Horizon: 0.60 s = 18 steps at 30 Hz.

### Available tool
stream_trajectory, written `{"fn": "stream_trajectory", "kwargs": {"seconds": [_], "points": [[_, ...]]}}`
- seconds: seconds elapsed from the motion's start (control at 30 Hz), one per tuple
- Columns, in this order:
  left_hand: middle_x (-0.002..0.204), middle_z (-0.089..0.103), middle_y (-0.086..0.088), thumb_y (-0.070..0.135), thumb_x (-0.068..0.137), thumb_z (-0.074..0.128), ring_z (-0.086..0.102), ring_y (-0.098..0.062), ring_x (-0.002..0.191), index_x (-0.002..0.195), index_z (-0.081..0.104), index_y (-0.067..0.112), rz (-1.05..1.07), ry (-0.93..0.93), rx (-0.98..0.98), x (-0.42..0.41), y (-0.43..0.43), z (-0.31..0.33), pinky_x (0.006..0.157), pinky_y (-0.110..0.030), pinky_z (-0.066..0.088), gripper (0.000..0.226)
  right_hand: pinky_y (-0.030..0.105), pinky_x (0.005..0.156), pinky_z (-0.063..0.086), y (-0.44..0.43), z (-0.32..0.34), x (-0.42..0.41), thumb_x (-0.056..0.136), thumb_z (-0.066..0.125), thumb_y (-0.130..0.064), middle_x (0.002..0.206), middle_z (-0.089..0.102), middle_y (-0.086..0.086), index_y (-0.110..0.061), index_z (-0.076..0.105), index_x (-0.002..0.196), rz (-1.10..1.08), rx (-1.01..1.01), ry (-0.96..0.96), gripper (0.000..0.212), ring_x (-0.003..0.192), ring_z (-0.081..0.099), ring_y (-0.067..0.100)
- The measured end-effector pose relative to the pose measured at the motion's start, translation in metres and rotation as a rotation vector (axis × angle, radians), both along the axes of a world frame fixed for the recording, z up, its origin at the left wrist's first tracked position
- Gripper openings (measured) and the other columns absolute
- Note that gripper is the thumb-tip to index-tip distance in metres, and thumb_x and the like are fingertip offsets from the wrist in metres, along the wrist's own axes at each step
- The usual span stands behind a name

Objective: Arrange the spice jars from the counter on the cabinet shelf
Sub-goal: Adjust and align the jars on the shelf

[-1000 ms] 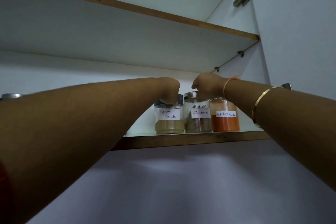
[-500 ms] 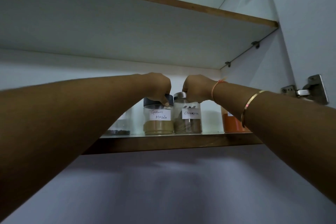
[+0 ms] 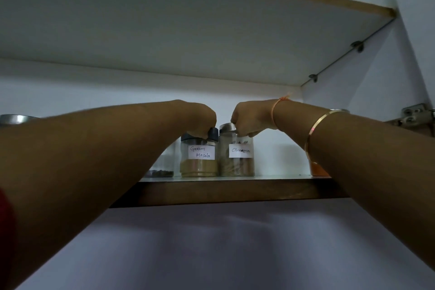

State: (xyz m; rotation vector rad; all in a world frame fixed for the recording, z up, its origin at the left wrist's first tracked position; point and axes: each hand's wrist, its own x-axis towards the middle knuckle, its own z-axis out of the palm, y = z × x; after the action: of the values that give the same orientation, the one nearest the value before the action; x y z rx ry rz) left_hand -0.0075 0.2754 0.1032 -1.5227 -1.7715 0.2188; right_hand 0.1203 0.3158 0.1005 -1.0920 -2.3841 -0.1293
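At mid-frame the left hand (image 3: 200, 120) curls tight over the dark lid of the Garam Masala jar (image 3: 199, 156); the right hand (image 3: 250, 119) grips the cinnamon jar (image 3: 236, 155) by its steel lid. Both jars stand touching on the cabinet shelf (image 3: 235, 190), an orange-powder jar (image 3: 317, 169) at right.

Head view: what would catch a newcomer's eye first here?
Two bare forearms reach up to the cabinet shelf, where the left hand grips the dark lid of the Garam Masala jar and the right hand holds the silver lid of the cinnamon jar right beside it. An orange spice jar peeks from behind the right forearm, which wears a gold bangle.
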Motion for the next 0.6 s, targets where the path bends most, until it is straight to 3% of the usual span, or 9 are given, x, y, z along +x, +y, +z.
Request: {"fn": "stream_trajectory", "kwargs": {"seconds": [0.1,0.23,0.3,0.4,0.47,0.53,0.6], "points": [[0.121,0.061,-0.010,0.024,0.096,0.049,0.056,-0.025,0.110,0.125,0.057,0.007,0.015,0.019,0.001,0.001,0.005,0.004,0.088,-0.031,0.041,0.034,0.028,0.085,0.055,0.004,0.000,-0.005,0.088,0.050,0.002,0.110,0.063,0.017,0.008,0.059,0.116,-0.009,-0.049,-0.038,0.030,0.099,0.062,0.026],[0.119,0.062,-0.011,0.024,0.095,0.050,0.054,-0.022,0.100,0.124,0.058,0.006,0.035,0.031,-0.001,0.002,0.011,0.005,0.086,-0.030,0.041,0.034,0.016,0.047,0.038,0.006,-0.006,-0.009,0.088,0.049,0.002,0.072,0.051,0.006,-0.001,0.054,0.082,-0.053,-0.039,-0.068,0.009,0.060,0.047,0.013],[0.118,0.062,-0.010,0.023,0.095,0.051,0.054,-0.021,0.097,0.122,0.059,0.007,0.020,0.014,0.009,0.001,0.011,0.005,0.083,-0.030,0.041,0.033,0.017,0.045,0.033,0.007,-0.007,-0.011,0.088,0.047,0.003,0.068,0.047,0.006,-0.002,0.050,0.078,-0.053,-0.052,-0.060,0.012,0.056,0.042,0.013],[0.118,0.062,-0.010,0.022,0.095,0.051,0.056,-0.023,0.103,0.122,0.059,0.008,0.006,-0.029,0.020,0.000,0.008,0.002,0.082,-0.029,0.040,0.032,0.019,0.056,0.043,0.008,-0.008,-0.010,0.088,0.045,0.005,0.083,0.054,0.014,0.001,0.052,0.090,-0.029,-0.080,-0.044,0.008,0.067,0.047,0.015],[0.117,0.063,-0.010,0.020,0.095,0.051,0.057,-0.023,0.102,0.121,0.060,0.008,0.003,-0.060,0.027,0.000,0.006,0.000,0.085,-0.030,0.043,0.030,0.028,0.079,0.051,0.006,-0.010,-0.008,0.088,0.046,0.005,0.109,0.061,0.022,0.006,0.056,0.106,-0.015,-0.097,-0.040,0.020,0.084,0.053,0.019],[0.114,0.065,-0.010,0.018,0.095,0.051,0.058,-0.022,0.096,0.117,0.061,0.007,0.006,-0.108,0.035,-0.001,0.005,-0.002,0.085,-0.031,0.045,0.027,0.037,0.098,0.048,0.005,-0.012,-0.006,0.089,0.047,0.002,0.124,0.058,0.024,0.008,0.054,0.118,-0.014,-0.090,-0.030,0.031,0.101,0.056,0.026],[0.112,0.065,-0.010,0.016,0.094,0.051,0.059,-0.022,0.094,0.115,0.061,0.007,0.015,-0.146,0.039,-0.002,0.004,-0.006,0.082,-0.030,0.046,0.025,0.042,0.103,0.043,0.001,-0.015,-0.005,0.090,0.046,-0.003,0.127,0.056,0.023,0.005,0.051,0.122,-0.014,-0.069,-0.027,0.034,0.114,0.055,0.031]]}}
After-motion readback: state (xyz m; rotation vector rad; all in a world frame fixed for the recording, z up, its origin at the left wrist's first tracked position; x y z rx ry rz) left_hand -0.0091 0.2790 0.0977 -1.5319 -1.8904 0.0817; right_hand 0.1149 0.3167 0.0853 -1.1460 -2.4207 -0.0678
